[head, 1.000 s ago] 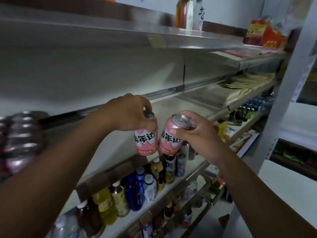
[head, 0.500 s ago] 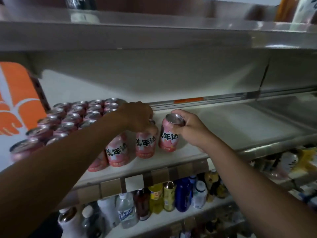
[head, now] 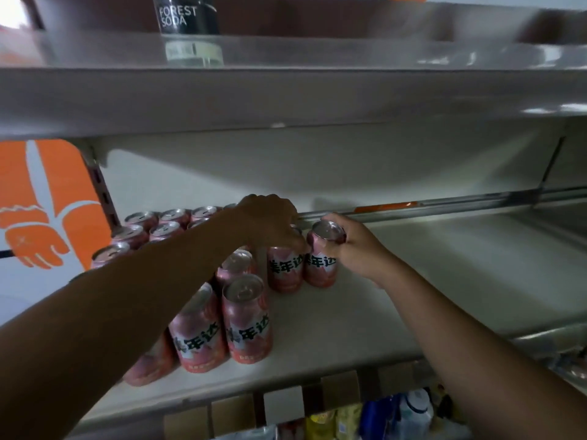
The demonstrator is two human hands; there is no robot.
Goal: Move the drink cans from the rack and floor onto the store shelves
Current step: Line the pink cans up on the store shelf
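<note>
Two pink drink cans stand side by side, deep on the white shelf. My left hand grips the top of the left can from above. The right can is held round its upper part by my right hand. Both cans appear to rest on the shelf, touching each other. Several more pink cans stand in rows to the left, partly hidden behind my left forearm.
The shelf above hangs low over the cans and carries a dark Forest Soda can. An orange and white panel closes the left end. Bottles fill the shelf below. Bare shelf stretches to the right.
Both hands have carried their cans further back and lower onto the shelf beside the rows. The camera has turned left and closer to the shelf.
</note>
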